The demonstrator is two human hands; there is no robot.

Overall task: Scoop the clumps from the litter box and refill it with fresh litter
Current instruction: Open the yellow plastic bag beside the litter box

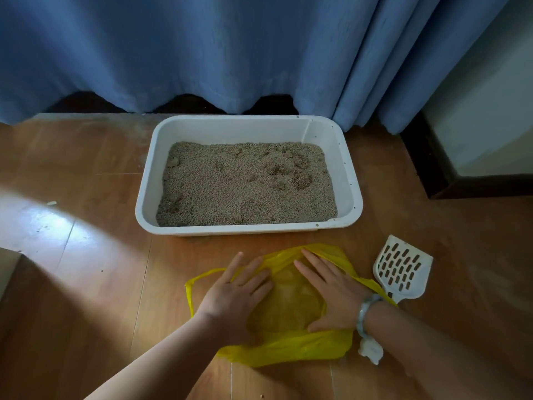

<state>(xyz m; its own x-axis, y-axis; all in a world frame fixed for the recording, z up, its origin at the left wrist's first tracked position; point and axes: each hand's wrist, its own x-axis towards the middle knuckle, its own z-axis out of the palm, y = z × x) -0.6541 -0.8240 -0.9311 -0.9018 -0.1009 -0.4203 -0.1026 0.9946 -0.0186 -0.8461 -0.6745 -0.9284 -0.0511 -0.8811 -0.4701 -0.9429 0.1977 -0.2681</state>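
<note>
left hand (233,295) flat, fingers straight, pressing yellow plastic bag (288,347) in front of litter box (147,197) | right hand (331,295) likewise flat on bag | litter scoop (403,269) off box's near-right corner, handle toward person, right hand nearer | clumps (300,174) in box's right half

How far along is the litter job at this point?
Done: nothing scooped yet; darker clumps sit in the litter box. In hand: left hand and right hand spread the yellow bag on the floor. Left: take the scoop, lying untouched beside it, scoop, refill.
</note>
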